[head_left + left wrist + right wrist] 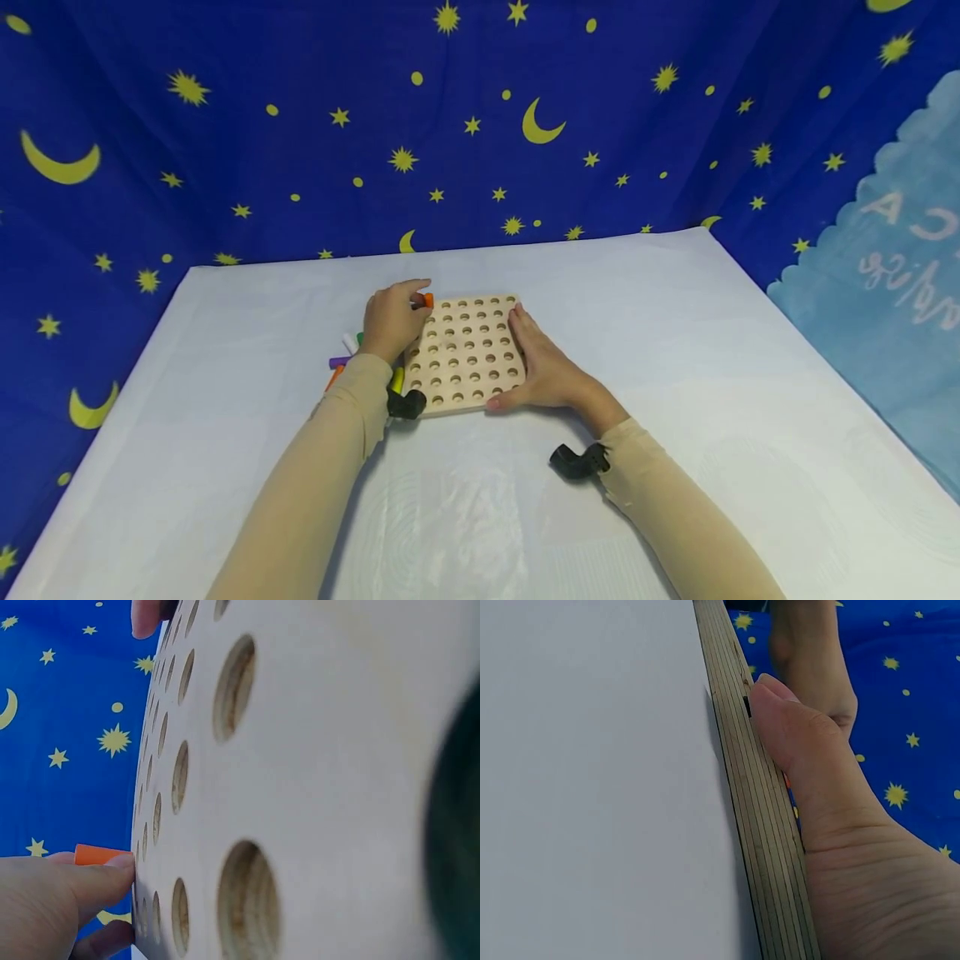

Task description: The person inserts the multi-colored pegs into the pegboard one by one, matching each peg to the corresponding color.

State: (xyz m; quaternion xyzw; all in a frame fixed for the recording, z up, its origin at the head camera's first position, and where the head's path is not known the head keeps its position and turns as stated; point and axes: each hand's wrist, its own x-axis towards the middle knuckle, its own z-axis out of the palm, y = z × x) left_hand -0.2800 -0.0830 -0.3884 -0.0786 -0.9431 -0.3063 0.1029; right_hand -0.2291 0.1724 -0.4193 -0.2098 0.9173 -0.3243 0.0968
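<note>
A square wooden pegboard (pixel 467 352) with rows of empty round holes lies on the white table. My left hand (pixel 392 321) pinches an orange peg (pixel 426 301) at the board's far left corner; the left wrist view shows the orange peg (pixel 101 854) held at the pegboard (pixel 315 780) edge. My right hand (pixel 542 368) lies flat with straight fingers against the board's right side, thumb at the near edge. In the right wrist view the thumb (pixel 795 742) presses on the layered edge of the pegboard (pixel 757 825).
Several coloured pegs (pixel 341 358), among them white, purple, green, orange and yellow, lie left of the board, partly hidden under my left wrist. The white table (pixel 675 333) is walled by a blue cloth (pixel 300 125) with stars and moons.
</note>
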